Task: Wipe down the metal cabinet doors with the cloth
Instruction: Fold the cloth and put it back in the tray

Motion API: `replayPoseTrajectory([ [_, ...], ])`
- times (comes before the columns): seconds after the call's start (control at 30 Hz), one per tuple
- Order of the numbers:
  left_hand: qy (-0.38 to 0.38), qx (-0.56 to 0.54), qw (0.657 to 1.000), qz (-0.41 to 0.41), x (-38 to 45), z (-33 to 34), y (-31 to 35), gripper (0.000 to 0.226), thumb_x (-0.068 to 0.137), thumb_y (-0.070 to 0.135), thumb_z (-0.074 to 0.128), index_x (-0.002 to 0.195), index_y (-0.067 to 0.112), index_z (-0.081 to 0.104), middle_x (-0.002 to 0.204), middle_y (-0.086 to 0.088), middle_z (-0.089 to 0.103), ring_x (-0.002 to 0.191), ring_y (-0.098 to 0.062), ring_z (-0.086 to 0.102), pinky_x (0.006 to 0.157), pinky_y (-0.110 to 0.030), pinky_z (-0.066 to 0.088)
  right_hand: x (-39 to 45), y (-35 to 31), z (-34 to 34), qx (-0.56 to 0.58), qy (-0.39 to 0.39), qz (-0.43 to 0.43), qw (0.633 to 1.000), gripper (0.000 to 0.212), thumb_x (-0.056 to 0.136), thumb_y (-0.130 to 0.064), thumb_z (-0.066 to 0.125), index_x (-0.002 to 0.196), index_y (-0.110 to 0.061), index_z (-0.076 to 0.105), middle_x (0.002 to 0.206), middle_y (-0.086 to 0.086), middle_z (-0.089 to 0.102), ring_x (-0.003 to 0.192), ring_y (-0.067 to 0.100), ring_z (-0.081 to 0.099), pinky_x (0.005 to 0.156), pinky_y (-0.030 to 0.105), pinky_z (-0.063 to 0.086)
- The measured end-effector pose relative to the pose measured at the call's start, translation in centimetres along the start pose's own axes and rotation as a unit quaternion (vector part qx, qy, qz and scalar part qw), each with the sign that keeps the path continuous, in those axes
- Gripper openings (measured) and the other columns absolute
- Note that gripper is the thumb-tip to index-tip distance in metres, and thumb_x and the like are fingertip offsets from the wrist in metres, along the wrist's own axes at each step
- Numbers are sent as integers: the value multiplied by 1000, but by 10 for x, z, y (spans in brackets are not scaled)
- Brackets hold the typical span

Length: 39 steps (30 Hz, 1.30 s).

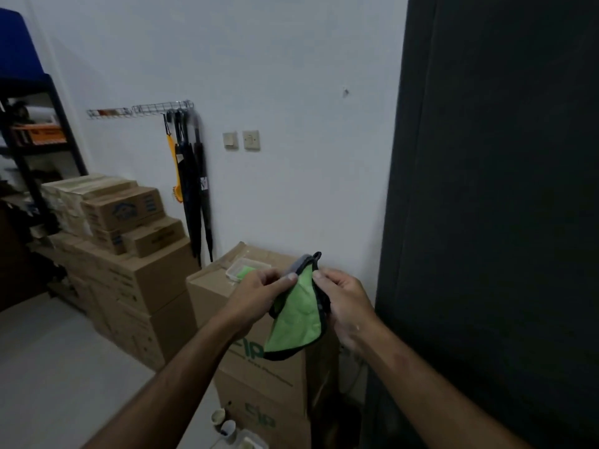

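Observation:
A green cloth (296,319) with a dark border and a grey back hangs between my two hands, in front of a stack of cardboard boxes. My left hand (257,294) pinches its upper left edge. My right hand (343,303) grips its right edge, thumb on the dark border. The dark metal cabinet (496,205) fills the right side of the view, just right of my right hand; its tall side panel faces me and no handle shows.
Stacked cardboard boxes (259,377) stand below my hands, with a clear plastic tray (241,268) on top. More boxes (129,254) are piled at left by a black shelf rack (35,150). Umbrellas (194,189) hang from a wall rack. Small cups (223,422) sit on the floor.

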State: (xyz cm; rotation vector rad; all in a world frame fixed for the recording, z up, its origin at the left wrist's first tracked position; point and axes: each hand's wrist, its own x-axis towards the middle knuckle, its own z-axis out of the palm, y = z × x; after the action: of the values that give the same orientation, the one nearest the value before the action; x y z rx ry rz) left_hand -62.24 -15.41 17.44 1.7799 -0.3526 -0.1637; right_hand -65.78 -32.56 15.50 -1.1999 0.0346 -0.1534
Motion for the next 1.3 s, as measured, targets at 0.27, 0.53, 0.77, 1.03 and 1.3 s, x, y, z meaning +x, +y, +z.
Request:
replayPoseTrajectory([
  [0.27,88,-134,986,-52,55,-50,-38,9,105,18,60,97,13,62,91,-13,69,78,-23,66,69,-35,51,46,48,35,32,69,-15,997,23,103,-20,60,102,-1,73,96,20,76,81,27,71,77,40,57],
  [0.53,106,-270,949,-126,115,-107,-87,35,110,27,46,104,4,72,98,-15,75,83,-28,72,78,-41,59,117,85,42,-53,183,-24,981,20,106,-24,53,101,-9,65,100,15,72,92,30,71,75,39,58],
  [0.77,-37,-239,966,-85,195,-174,-123,57,101,48,63,127,-2,67,121,-21,74,120,-40,68,98,-44,56,187,98,48,-203,179,-36,962,27,80,-20,87,96,-13,66,93,7,74,85,22,73,73,43,61],
  [1.03,-92,30,995,27,274,-266,-149,15,95,21,75,87,9,77,81,-11,77,78,-26,76,67,-31,61,252,120,53,-281,203,-68,936,24,91,-26,78,82,-4,73,70,6,73,65,19,69,56,32,52],
  [1.3,-110,11,994,-24,348,-291,-186,53,104,54,52,101,11,81,101,-8,81,100,-25,76,96,-39,55,307,147,71,-238,256,-9,937,57,99,-51,59,73,0,66,61,5,63,55,17,59,52,24,43],
])
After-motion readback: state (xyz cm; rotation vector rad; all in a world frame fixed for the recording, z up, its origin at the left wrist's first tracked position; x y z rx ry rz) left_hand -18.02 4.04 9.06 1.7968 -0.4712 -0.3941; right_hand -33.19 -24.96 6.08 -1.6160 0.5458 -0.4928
